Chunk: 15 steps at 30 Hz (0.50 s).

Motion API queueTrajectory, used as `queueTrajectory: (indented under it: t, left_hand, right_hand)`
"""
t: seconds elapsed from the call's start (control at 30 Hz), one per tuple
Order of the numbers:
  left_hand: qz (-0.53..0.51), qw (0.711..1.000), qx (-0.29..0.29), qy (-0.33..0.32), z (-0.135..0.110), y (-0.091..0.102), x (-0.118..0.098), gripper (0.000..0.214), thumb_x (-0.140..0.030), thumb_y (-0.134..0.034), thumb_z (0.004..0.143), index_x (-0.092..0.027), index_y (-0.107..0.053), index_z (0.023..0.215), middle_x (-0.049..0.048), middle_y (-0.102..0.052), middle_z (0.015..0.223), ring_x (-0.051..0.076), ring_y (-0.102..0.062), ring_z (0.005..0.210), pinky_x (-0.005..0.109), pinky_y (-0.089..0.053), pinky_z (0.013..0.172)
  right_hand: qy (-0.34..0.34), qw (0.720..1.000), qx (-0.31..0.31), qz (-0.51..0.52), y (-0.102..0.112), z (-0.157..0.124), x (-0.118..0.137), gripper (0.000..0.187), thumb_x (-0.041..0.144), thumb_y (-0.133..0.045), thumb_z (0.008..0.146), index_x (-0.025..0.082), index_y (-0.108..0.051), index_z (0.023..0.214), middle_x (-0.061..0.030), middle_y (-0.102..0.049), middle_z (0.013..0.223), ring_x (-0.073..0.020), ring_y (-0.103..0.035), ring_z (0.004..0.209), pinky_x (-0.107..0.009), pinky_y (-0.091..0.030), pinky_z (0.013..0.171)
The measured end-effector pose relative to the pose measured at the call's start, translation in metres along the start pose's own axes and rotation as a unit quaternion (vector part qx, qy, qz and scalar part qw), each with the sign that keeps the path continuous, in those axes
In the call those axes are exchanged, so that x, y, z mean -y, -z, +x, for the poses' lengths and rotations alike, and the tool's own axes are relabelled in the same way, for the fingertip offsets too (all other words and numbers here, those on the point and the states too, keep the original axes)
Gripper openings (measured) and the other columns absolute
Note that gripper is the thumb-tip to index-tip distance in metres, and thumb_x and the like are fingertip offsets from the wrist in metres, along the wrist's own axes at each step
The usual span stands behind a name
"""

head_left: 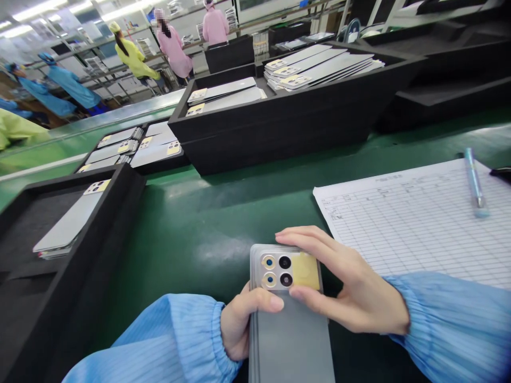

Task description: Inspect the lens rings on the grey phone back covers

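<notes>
While the left hand [239,324] clasps the flat grey phone back cover [293,343] by its left edge above the green bench [191,229], the right hand [353,290] grasps its camera end, fingers curled, thumb seemingly pressing the square yellow film [305,270].

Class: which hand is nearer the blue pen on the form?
Right. The right hand is below-left of the pen, on the phone back; the left hand holds it farther left.

Green bench [191,223], black foam trays [279,135], ruled paper form [419,223]
</notes>
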<state>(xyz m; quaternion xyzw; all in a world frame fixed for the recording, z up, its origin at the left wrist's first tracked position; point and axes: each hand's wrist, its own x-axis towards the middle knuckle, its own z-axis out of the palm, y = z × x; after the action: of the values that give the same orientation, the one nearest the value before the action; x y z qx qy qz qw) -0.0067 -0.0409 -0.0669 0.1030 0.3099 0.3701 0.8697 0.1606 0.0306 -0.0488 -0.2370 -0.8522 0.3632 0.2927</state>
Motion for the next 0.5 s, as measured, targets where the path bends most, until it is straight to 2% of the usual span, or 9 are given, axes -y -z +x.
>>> queueTrajectory:
  t: [0.2,0.4,0.5]
  left_hand:
    - [0.037,0.999,-0.014,0.003,-0.0013,0.0030,0.0037,0.044,-0.022,-0.062,0.058,-0.015,-0.058,0.101,0.0041,-0.066,0.075,0.018,-0.062,0.072,0.027,-0.046,0.068]
    - [0.024,0.999,-0.041,0.014,0.0002,0.0033,0.0046,0.042,-0.020,-0.064,0.054,-0.014,-0.059,0.095,0.0048,-0.065,0.076,0.016,-0.060,0.067,0.028,-0.047,0.067]
    - [0.025,0.997,-0.065,0.015,0.0010,0.0013,0.0039,0.043,-0.018,-0.065,0.052,-0.013,-0.058,0.094,0.0057,-0.065,0.077,0.014,-0.060,0.064,0.028,-0.047,0.064]
  right_hand:
    - [0.049,0.998,0.011,0.034,-0.0004,0.0006,-0.0017,0.049,0.018,-0.054,0.077,0.021,-0.038,0.123,-0.0085,-0.049,0.113,-0.0216,-0.046,0.104,-0.034,-0.043,0.086]
    - [0.048,0.998,-0.025,0.045,0.0006,0.0015,-0.0012,0.034,0.012,-0.051,0.079,0.022,-0.050,0.112,-0.0064,-0.052,0.108,-0.0177,-0.050,0.098,-0.030,-0.047,0.081]
    - [0.044,0.997,-0.046,0.046,0.0018,0.0030,0.0009,0.026,0.009,-0.050,0.079,0.018,-0.055,0.103,-0.0070,-0.054,0.103,-0.0160,-0.052,0.093,-0.027,-0.049,0.075]
